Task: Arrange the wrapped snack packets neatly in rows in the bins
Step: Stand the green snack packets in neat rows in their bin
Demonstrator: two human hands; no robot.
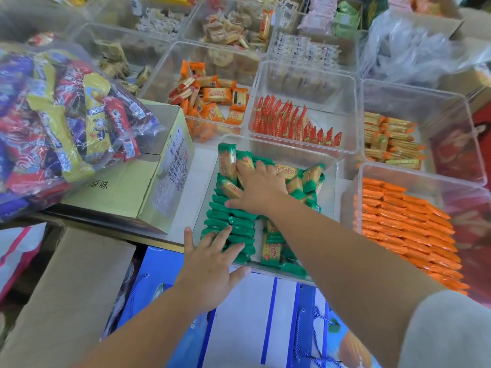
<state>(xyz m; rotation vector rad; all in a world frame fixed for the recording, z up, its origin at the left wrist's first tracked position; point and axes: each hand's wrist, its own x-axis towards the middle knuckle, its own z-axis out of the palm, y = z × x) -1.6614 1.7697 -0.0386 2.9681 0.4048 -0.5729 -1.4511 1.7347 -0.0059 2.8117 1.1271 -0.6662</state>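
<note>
Two hands work in the clear bin of green packets: the left hand lies open on the neat left rows, the right hand presses flat on the loose pile behind. Next, I think, loose packets must join the rows.

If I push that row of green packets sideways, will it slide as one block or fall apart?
Probably it falls apart. The green packets are separate pieces standing on edge, so a push likely topples or fans them. Their glossy wrappers look slippery, so they may slide past each other. The left hand bracing the row's end should help keep it together.
</note>
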